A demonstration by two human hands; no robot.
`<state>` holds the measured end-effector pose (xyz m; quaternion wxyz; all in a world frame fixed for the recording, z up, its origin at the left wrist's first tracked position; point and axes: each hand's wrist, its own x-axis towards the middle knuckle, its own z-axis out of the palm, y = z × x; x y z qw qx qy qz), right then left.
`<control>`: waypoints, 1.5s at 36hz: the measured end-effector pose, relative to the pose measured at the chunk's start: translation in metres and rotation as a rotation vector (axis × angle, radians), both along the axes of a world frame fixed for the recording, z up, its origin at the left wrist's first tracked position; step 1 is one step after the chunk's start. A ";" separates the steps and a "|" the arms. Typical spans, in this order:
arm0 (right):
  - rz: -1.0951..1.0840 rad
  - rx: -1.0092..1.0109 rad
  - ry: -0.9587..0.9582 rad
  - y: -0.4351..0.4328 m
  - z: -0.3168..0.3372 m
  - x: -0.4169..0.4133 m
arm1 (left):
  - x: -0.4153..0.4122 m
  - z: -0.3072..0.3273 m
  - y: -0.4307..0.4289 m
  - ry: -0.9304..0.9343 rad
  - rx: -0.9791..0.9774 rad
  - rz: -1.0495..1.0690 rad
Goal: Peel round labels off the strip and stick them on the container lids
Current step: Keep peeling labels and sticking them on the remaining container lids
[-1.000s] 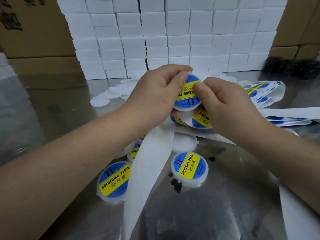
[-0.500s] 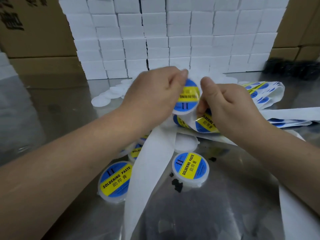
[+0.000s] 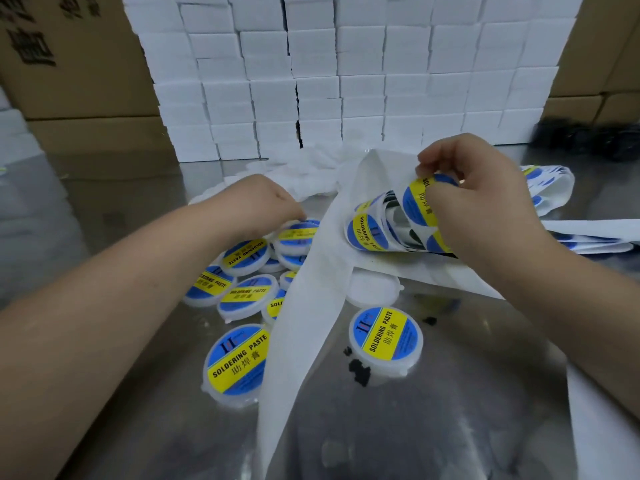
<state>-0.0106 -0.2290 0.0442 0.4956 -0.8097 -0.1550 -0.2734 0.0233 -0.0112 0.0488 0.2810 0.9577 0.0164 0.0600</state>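
Right hand [image 3: 481,199] is pinching a round label [image 3: 414,202] on the curling strip [image 3: 329,271]; left hand [image 3: 256,206], apart, is reaching onto labelled containers [image 3: 246,252], fingers hiding, grip untellable.

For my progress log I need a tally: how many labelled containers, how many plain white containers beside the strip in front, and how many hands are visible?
Labelled containers: 9, several partly hidden by the backing strip
Plain white container: 1
Hands: 2, left hand and right hand
Total: 12
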 end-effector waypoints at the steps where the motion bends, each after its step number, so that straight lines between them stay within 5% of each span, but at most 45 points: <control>1: 0.002 -0.022 -0.005 0.000 0.000 -0.001 | 0.002 -0.002 0.001 -0.011 -0.029 -0.014; 8: -0.019 -0.156 -0.083 0.000 -0.001 -0.004 | 0.018 -0.012 0.016 -0.173 -0.210 0.029; 17: -0.102 -0.170 -0.038 -0.001 0.003 -0.001 | 0.028 -0.028 0.025 0.046 -0.123 0.041; 31: -0.280 -0.430 0.063 -0.006 0.004 0.005 | 0.042 -0.031 0.038 -0.064 0.199 0.085; 37: -0.145 -0.444 0.170 -0.001 0.008 -0.003 | 0.039 -0.030 0.037 0.016 0.272 0.106; 47: -0.126 -0.829 0.397 -0.017 0.016 0.004 | 0.035 -0.027 0.036 -0.020 0.253 0.136; 54: -0.267 -0.742 0.253 -0.019 0.018 0.011 | 0.036 -0.029 0.036 -0.099 0.142 0.216</control>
